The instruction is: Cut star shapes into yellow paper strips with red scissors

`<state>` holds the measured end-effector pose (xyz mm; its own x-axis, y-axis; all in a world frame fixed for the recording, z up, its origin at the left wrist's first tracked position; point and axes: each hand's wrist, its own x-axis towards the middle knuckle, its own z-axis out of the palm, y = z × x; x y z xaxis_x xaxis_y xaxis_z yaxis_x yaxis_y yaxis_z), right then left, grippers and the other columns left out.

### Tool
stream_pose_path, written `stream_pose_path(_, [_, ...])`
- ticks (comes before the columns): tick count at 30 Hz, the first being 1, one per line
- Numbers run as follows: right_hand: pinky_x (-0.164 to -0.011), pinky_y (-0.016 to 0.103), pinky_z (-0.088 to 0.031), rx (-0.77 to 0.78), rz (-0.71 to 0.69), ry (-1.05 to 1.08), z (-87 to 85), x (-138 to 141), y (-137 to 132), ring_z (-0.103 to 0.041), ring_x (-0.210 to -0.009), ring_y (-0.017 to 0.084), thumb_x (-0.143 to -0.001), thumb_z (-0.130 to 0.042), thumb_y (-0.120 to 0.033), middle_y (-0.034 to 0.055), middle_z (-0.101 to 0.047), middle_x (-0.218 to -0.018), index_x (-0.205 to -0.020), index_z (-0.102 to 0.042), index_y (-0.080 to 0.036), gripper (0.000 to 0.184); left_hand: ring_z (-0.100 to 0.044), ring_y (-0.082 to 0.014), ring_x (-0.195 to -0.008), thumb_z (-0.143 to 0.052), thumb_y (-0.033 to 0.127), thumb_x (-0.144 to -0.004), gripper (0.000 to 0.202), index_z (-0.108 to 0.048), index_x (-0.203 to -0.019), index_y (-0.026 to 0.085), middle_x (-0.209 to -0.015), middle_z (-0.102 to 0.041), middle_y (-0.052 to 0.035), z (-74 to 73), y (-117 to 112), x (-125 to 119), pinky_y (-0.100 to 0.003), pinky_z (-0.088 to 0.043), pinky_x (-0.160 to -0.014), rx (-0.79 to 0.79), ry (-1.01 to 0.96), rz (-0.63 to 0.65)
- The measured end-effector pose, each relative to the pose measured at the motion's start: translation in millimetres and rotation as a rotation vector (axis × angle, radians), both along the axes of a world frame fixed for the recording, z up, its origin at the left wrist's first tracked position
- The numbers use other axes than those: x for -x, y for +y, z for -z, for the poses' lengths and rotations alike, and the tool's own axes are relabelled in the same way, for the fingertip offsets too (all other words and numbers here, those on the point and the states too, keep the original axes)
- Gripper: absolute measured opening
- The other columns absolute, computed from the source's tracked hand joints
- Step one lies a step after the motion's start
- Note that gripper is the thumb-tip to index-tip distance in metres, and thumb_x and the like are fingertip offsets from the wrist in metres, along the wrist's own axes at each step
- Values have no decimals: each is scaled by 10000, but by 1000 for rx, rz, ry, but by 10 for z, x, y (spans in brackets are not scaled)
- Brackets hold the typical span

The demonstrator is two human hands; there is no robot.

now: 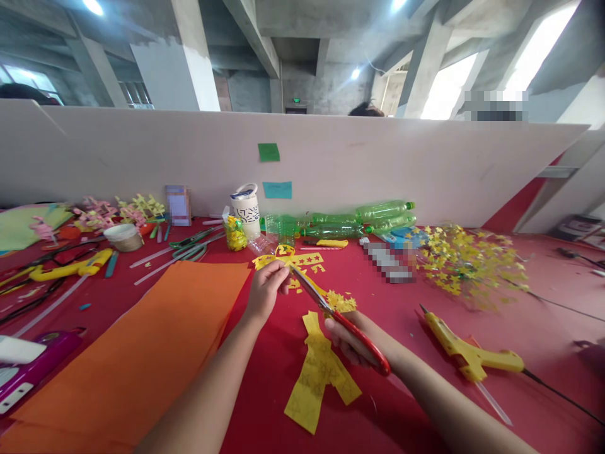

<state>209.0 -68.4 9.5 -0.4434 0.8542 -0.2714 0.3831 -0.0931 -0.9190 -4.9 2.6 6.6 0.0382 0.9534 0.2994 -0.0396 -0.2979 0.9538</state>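
Observation:
My left hand (268, 289) is closed in a pinch on a small piece of yellow paper (286, 258). In my right hand (359, 347) are red-handled scissors (350, 326), their blades pointing up and left to the paper at my left fingertips. Whether the blades touch the paper is hard to tell. Just beyond the hands lie yellow paper strips with star-shaped cutouts (309, 259). A small pile of yellow paper stars (341, 301) is beside the scissors. Below the hands, yellow strips with drawn star outlines (309, 375) lie crossed on the red table.
Orange paper sheets (155, 340) cover the left side. A yellow glue gun (472, 353) with a cord and a bunch of yellow stars on stems (466, 261) are at right. Green plastic bottles (335, 228) and a white tumbler (246, 207) stand or lie along the back panel (401, 157).

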Motion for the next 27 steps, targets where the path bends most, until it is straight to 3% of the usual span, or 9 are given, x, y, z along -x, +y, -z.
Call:
stream_pose_path(6, [-366,185,-303,-21,37,0,21,42,-6,-372,-310,72,-848,-456,-653,-65,-422,-345,-631,-484,-181,520,-476,-90,-477,-591,372,-798,279,-524,-609,178,-536,-518,29,10,-36,-73,-210,-371,-482,35,-54,-36])
stream_pose_path(16, [-272,165,-255,117,111,-2,0,146,-83,-333,-232,66,-807,-415,-736,-63,-420,-316,-612,-453,-193,579,-475,-80,-459,-573,331,-804,245,-508,-624,178,-547,-515,44,55,-45,-152,-213,-362,-469,71,-171,-43])
stream_pose_path(27, [-317,157,-283,43,71,2,-17,92,-60,-385,-294,61,-832,-444,-694,-53,-444,-365,-613,-470,-177,561,-462,-78,-471,-552,299,-818,243,-494,-617,176,-551,-502,43,74,-58,-157,-214,-364,-476,58,-167,-13])
